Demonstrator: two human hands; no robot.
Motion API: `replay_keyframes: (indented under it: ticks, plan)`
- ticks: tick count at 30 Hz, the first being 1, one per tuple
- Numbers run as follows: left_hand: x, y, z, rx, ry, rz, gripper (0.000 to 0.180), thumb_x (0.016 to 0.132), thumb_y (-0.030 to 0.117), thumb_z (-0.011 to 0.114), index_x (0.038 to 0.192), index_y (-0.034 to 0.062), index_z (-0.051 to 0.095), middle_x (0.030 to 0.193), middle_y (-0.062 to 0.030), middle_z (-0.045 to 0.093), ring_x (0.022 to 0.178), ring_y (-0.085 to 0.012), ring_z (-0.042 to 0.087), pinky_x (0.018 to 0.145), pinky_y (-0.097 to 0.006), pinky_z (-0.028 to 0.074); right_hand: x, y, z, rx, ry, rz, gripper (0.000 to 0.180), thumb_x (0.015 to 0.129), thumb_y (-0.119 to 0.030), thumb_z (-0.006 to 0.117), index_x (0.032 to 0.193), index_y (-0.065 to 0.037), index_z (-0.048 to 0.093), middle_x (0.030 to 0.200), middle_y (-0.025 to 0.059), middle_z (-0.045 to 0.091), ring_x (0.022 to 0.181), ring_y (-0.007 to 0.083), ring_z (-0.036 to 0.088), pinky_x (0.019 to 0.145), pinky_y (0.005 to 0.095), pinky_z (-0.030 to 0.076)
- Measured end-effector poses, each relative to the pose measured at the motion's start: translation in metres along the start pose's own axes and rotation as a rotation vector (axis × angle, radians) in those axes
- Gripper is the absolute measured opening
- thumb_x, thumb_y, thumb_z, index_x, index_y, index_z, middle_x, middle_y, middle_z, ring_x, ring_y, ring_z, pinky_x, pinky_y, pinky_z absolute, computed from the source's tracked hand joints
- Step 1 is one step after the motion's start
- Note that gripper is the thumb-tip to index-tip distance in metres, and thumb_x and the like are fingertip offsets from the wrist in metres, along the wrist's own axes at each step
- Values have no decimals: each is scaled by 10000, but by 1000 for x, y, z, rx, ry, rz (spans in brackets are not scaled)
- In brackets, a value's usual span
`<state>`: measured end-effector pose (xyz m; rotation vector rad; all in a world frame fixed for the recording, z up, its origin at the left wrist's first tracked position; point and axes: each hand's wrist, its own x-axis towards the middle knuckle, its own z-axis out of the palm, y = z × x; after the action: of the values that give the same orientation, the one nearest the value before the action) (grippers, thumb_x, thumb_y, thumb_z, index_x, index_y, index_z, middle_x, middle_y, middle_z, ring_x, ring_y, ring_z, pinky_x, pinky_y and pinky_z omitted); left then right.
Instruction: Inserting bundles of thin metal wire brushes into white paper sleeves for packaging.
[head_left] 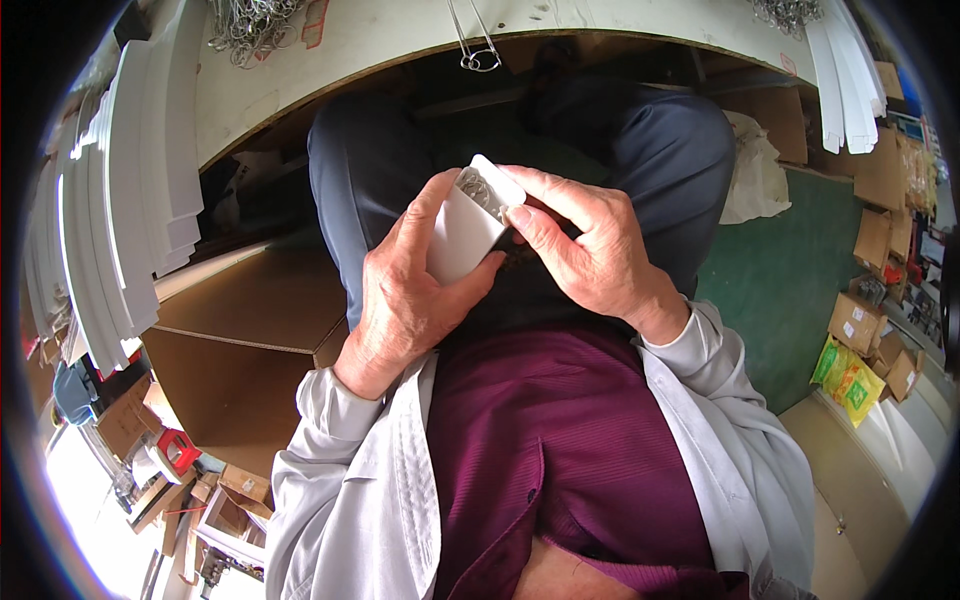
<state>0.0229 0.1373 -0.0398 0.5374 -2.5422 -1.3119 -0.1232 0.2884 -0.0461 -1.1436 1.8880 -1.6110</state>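
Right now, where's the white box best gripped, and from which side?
Probably by its opposite sides, below the open end, coming from the left, where the left hand spans the white box. Its visible face looks flat; the open end faces forward with metal pieces inside, and the right hand is at the flap.

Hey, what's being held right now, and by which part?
A white box: the left hand grips its sides; the right hand holds its open flap.
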Motion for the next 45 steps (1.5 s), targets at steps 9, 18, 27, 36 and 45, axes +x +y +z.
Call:
replay_keyframes:
  ticks: [9,18,27,36,45]
  plan:
    - [-7,8,-9,-5,12,-15,863,711,71,899,1481,82,510,1161,-175,735,1014,-268,751,841,-371,605,3,-13,9,-77,48,-108,320,946,30,661,1264,59,660,981,205,760,813,307,773,707,345,621]
    - [-5,7,-5,-4,-27,-8,825,714,73,890,1445,94,507,1107,-172,731,962,-300,754,817,-380,606,-8,-11,10,-23,24,-2,340,999,0,644,1338,32,656,1007,126,764,780,132,729,688,266,609]
    - [-3,5,-4,-31,-53,-4,705,737,64,852,1360,114,526,1056,-155,719,914,-324,747,765,-407,611,-9,-12,16,-55,12,92,177,944,-17,711,1113,35,722,907,178,755,788,249,771,661,329,593]
    - [-5,-5,5,14,-2,8,696,772,102,852,1365,100,487,1023,-162,724,879,-376,755,737,-430,627,-12,-8,29,-94,27,-78,264,1005,-120,688,1169,86,708,937,221,754,808,350,762,675,373,601]
    - [-6,-5,12,44,26,-71,857,765,140,898,1479,93,426,943,-173,714,838,-318,755,723,-387,607,-8,-9,30,133,12,271,201,1013,-127,694,1057,64,739,849,186,757,759,170,750,635,310,554]
